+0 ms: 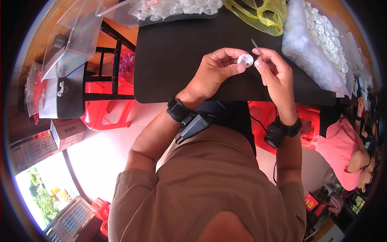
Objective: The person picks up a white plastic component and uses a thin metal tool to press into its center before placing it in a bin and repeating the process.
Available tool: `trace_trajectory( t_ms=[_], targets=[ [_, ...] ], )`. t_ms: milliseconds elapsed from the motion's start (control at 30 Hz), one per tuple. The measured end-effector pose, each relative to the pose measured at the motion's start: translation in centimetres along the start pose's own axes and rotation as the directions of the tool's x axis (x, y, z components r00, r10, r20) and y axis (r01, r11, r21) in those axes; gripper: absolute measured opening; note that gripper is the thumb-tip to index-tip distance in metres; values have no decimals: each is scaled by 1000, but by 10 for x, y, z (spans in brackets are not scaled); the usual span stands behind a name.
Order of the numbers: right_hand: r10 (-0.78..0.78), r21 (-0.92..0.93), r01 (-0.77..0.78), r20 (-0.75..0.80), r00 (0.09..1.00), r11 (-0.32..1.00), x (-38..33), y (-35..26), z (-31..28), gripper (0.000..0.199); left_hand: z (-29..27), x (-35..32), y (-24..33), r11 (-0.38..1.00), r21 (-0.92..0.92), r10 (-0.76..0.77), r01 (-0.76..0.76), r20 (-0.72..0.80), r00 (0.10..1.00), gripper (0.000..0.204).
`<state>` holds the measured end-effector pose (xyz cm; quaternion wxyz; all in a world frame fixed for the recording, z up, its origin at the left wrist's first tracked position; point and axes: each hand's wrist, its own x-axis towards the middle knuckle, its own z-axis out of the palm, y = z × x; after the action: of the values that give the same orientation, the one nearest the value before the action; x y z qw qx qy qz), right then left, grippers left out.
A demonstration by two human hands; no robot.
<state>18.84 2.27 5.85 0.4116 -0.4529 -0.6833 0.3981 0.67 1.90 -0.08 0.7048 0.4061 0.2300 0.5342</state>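
Observation:
Above the dark table point(173, 60), my left hand point(219, 68) pinches a small round white plastic part point(245, 60) between thumb and fingers. Its hollow side, with a small dark spot inside, faces up. Close by on the right, my right hand point(276, 70) is closed on a thin dark rod point(255, 43) that slants up and to the left. The rod's lower end is hidden by my fingers. A small gap separates the white part from my right fingertips. Both wrists wear black bands with devices.
A clear bag of white round parts point(322, 48) lies along the table's right side. At the far edge are a container of white parts point(177, 9) and a yellow plastic bag point(262, 16). Red stools point(107, 111) stand below; a person in pink point(338, 149) sits at right.

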Motion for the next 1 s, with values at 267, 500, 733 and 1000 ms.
trace_trajectory(
  t_ms=[267, 500, 733, 1000],
  targets=[
    [-253, -602, 210, 14, 967, 770, -28, -11, -6, 41, -1, 0, 2, 994, -87, -64, 61, -33, 997, 36],
    [-282, -662, 230, 29, 959, 714, -31, -12, -4, 42, -1, -1, 2, 995, -75, -71, 68, -27, 997, 36],
    [-310, -685, 247, 32, 950, 685, -30, -12, -2, 42, -1, -1, 2, 996, -74, -59, 57, -25, 998, 35],
    [-293, -702, 237, 42, 955, 672, -30, -14, -2, 41, -1, -1, 2, 995, -70, -68, 65, -41, 997, 35]
  ],
)
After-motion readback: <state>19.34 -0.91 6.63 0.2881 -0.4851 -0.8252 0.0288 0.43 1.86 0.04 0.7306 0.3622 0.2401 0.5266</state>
